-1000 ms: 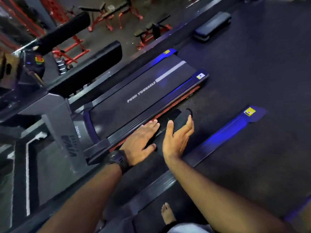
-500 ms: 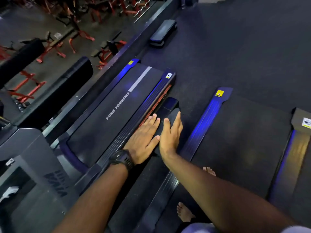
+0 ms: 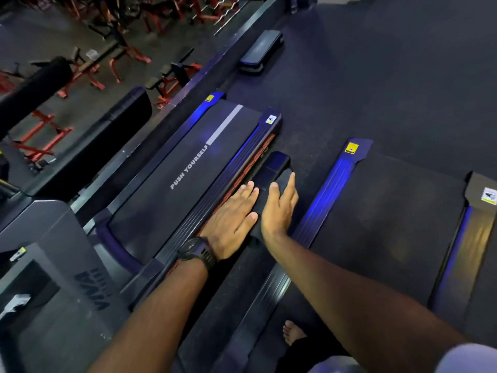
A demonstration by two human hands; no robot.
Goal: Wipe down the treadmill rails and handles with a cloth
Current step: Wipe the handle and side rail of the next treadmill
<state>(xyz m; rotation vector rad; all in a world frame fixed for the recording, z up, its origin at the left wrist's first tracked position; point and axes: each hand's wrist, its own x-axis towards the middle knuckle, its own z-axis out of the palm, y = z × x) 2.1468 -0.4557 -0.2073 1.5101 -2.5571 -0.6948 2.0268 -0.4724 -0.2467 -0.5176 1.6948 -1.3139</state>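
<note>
Since the earlier frame both hands have drawn back along the handrail [image 3: 275,161], uncovering its rounded end, and the right hand [image 3: 279,211] has flattened out of a cupped hold. The dark cloth [image 3: 283,179] lies on top of the handrail, pressed under both palms. The left hand [image 3: 231,224] lies flat, fingers straight and close together, thumb apart. The right hand's fingers are likewise straight and together, tilted over the right flank. The handrail's long axis runs away from the person, in line with the fingers. Its exposed end lies just beyond the fingertips, nearer the right hand. The next stroke likely follows that axis.
</note>
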